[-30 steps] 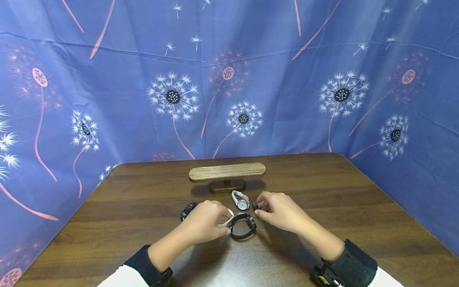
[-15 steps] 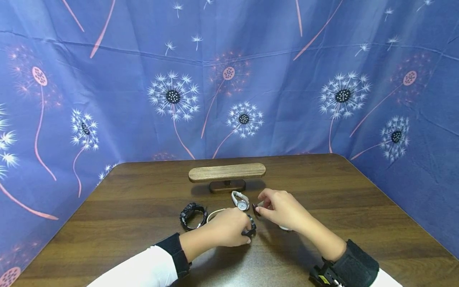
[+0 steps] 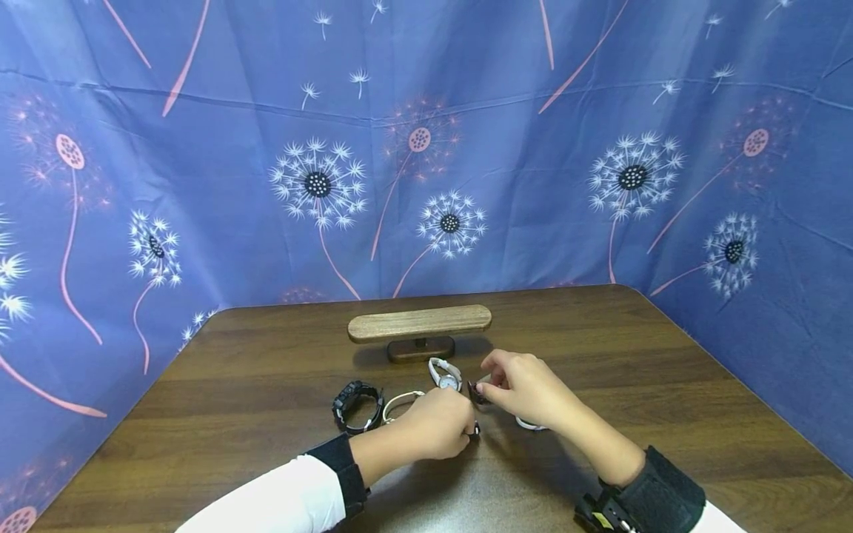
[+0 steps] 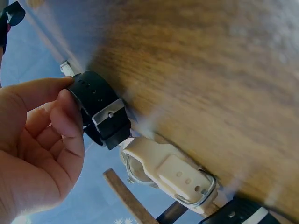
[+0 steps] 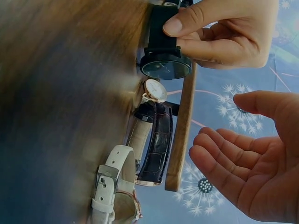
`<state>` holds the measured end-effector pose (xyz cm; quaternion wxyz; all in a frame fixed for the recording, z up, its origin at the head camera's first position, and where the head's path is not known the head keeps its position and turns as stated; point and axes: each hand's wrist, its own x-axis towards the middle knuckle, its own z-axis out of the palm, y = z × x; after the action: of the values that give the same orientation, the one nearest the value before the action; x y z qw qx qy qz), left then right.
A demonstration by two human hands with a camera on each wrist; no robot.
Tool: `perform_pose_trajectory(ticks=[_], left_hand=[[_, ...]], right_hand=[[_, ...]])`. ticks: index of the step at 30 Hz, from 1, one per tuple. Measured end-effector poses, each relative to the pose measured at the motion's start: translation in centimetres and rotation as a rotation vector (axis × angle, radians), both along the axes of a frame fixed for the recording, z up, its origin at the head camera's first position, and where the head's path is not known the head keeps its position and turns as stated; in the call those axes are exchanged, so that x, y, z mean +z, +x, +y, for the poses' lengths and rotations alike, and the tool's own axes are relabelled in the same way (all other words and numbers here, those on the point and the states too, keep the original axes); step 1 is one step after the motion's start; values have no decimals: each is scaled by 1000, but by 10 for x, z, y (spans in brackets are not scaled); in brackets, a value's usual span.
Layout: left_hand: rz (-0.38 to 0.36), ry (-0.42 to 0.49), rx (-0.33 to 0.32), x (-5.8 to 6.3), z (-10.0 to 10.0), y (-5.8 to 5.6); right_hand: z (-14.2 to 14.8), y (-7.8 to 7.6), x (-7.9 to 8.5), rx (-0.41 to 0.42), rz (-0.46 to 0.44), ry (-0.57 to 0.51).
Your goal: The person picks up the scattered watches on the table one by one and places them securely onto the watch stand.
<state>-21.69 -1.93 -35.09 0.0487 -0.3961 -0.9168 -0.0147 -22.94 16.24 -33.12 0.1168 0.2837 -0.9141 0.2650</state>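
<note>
My left hand [image 3: 436, 426] pinches the strap of a black wristwatch [image 4: 100, 105] between thumb and fingers. Its dial shows in the right wrist view, at the table surface. My right hand [image 3: 533, 392] hovers by a wristwatch with a dark brown leather strap [image 5: 158, 142]; its fingers are loosely bent and stand apart from the strap. Just behind the hands lies a small white wristwatch [image 3: 445, 374]. A cream-strapped wristwatch [image 4: 168, 168] rests left of the black one, partly hidden by my left hand in the head view. Another white-strapped wristwatch [image 5: 110, 186] sits under my right forearm.
A chunky black wristwatch [image 3: 358, 407] stands at the left end of the group. Behind the watches is a raised wooden bar on a dark base [image 3: 420, 323]. The wooden table [image 3: 266, 355] ends at a blue dandelion-print cloth [image 3: 533, 185].
My left hand has moved right, away from the cream watch, and has taken hold of the black wristwatch. My right hand has stayed nearly still by the brown-strapped one.
</note>
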Motion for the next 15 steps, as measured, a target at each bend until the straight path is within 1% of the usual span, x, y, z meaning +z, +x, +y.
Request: perform_pose_trajectory(ticks=[4, 6, 9, 15], left_hand=[[20, 30, -29, 1, -2, -2], [23, 59, -47, 3, -4, -3], [45, 121, -70, 9, -8, -6], [51, 262, -98, 24, -19, -11]], right_hand=[[1, 0, 2, 0, 4, -5], [3, 0, 4, -4, 9, -7], [5, -2, 10, -21, 28, -14], [9, -3, 24, -46, 49, -43]])
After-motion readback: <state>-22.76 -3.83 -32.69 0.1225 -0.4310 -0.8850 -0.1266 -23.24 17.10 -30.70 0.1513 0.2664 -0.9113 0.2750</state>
